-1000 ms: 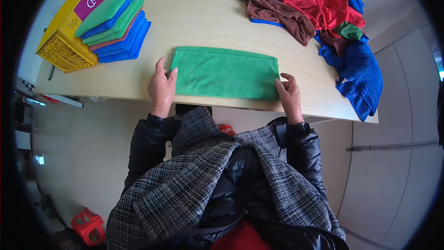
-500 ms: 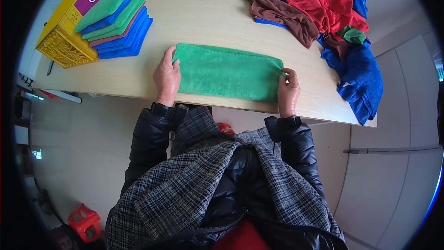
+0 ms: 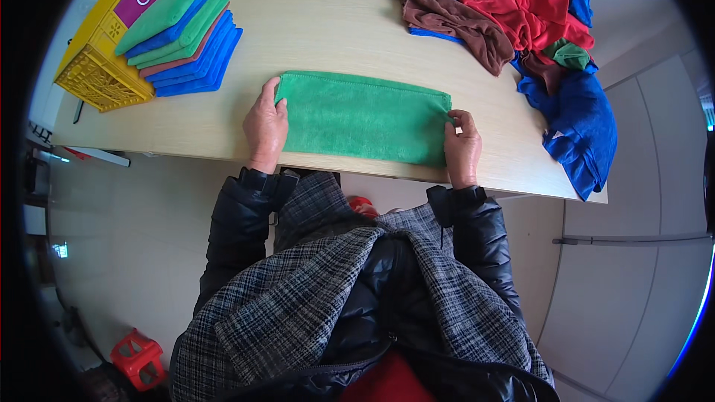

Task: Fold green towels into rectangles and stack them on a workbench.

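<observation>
A green towel (image 3: 363, 120), folded into a long rectangle, lies at the table's front edge. My left hand (image 3: 266, 125) grips its left end, thumb and fingers pinching near the upper corner. At the opposite end, my right hand (image 3: 463, 147) pinches the upper right corner between thumb and curled fingers. Far left, a stack of folded towels (image 3: 190, 48) in green, blue and brown leans by a yellow crate. A loose heap of towels (image 3: 514, 0), red, blue, brown and green, covers the far right of the table.
The yellow crate (image 3: 100, 67) with a purple panel stands at the table's left end. A blue towel (image 3: 577, 134) from the heap reaches the right front corner of the wooden table (image 3: 328, 15). A red stool (image 3: 139, 359) is on the floor, lower left.
Both hands and the green towel have shifted very slightly left in the picture, as have the stack and crate. The grip on the towel is the same.
</observation>
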